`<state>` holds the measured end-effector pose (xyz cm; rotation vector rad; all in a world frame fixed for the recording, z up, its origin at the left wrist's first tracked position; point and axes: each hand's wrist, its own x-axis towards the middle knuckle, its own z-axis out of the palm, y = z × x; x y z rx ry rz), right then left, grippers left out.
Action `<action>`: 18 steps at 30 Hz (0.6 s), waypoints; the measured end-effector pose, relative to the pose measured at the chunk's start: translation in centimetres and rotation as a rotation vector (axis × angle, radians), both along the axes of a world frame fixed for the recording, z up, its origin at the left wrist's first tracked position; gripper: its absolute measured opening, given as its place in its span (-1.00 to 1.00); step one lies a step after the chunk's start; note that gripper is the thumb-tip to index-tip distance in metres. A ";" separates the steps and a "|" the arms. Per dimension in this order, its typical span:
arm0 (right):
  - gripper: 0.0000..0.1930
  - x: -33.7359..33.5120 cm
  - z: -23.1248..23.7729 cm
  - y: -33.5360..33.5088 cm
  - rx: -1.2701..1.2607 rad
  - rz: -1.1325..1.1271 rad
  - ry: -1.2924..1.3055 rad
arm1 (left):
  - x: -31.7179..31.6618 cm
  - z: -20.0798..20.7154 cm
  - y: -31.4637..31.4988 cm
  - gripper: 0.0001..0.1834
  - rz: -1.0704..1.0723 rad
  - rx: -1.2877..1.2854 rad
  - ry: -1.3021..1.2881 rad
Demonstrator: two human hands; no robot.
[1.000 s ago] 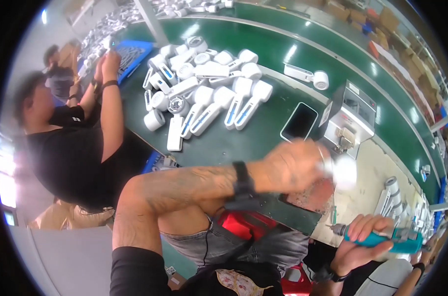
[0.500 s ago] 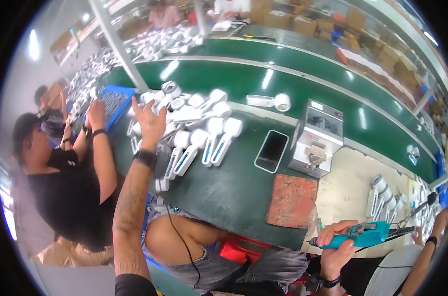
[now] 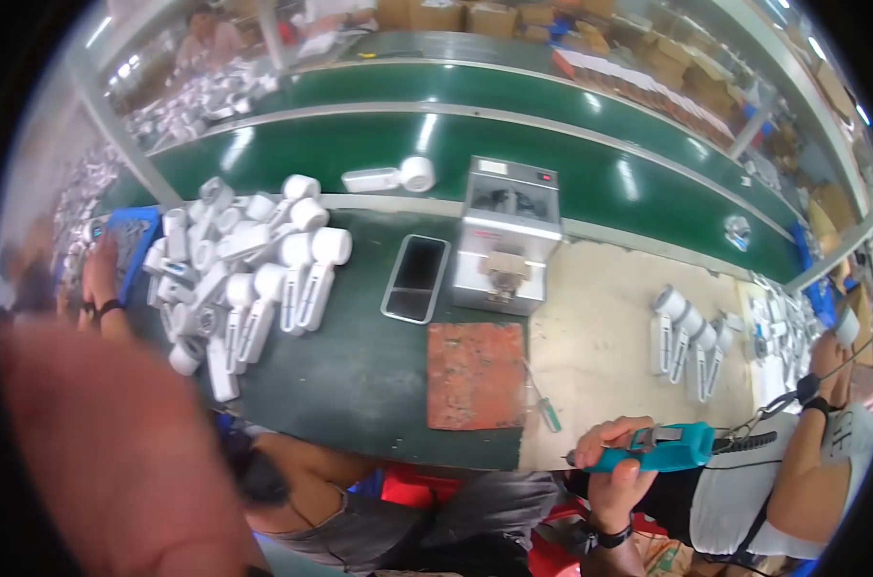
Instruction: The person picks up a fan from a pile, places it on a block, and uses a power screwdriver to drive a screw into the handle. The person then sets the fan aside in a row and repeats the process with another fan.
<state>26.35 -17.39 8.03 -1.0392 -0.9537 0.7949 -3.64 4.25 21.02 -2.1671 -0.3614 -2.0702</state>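
My right hand [image 3: 621,483] grips a teal electric screwdriver [image 3: 669,449] near the lower right. The tool lies roughly level, its bit pointing left and its cord running off to the right. My left hand [image 3: 119,452] looms large and blurred at the lower left, close to the camera, so its fingers cannot be made out. Beyond it, a pile of white handheld devices [image 3: 235,245] with round heads and long handles covers the left side of the green table. An orange-red worn pad [image 3: 477,375] lies left of the screwdriver, with a small green-handled screwdriver [image 3: 549,413] beside it.
A grey box-shaped machine [image 3: 509,236] stands at the table's back, a phone [image 3: 417,279] to its left. Several white devices [image 3: 686,337] rest on the beige board [image 3: 590,356]. A green conveyor [image 3: 360,144] runs behind. Co-workers sit on both sides; a blue tray [image 3: 134,255] is at left.
My left hand has come from above the white pile back toward the camera. The view has turned right, so the table things appear shifted left. The electric screwdriver stays in my right hand.
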 end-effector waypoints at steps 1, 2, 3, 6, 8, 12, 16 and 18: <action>-0.29 0.3 0.1 -0.4 -0.004 -0.012 -0.010 | -0.8 -0.7 0.6 -0.63 -0.041 -0.066 -0.043; -0.29 0.4 0.4 -0.6 -0.012 -0.024 -0.011 | -1.7 -1.4 1.3 -0.63 -0.081 -0.131 -0.082; -0.28 0.4 0.5 -0.7 -0.011 -0.026 -0.006 | -3.0 -2.3 2.0 -0.63 -0.111 -0.194 -0.116; -0.28 0.7 1.0 -0.6 -0.009 -0.009 -0.017 | -8.2 -4.6 4.9 -0.64 -0.198 -0.352 -0.193; -0.30 -0.2 0.8 -0.8 -0.011 -0.019 -0.048 | -14.8 -5.1 8.4 -0.65 -0.245 -0.424 -0.195; -0.32 0.2 -0.2 -1.4 -0.006 0.008 0.060 | -28.6 -6.4 13.8 -0.67 -0.277 -0.569 -0.219; -0.30 -0.6 0.4 -0.3 -0.006 -0.036 -0.023 | -43.1 -11.6 14.0 -0.68 -0.262 -0.823 -0.295; -0.28 -0.6 0.3 -0.9 -0.003 -0.015 -0.026 | -53.2 -12.7 13.2 -0.68 -0.230 -0.897 -0.319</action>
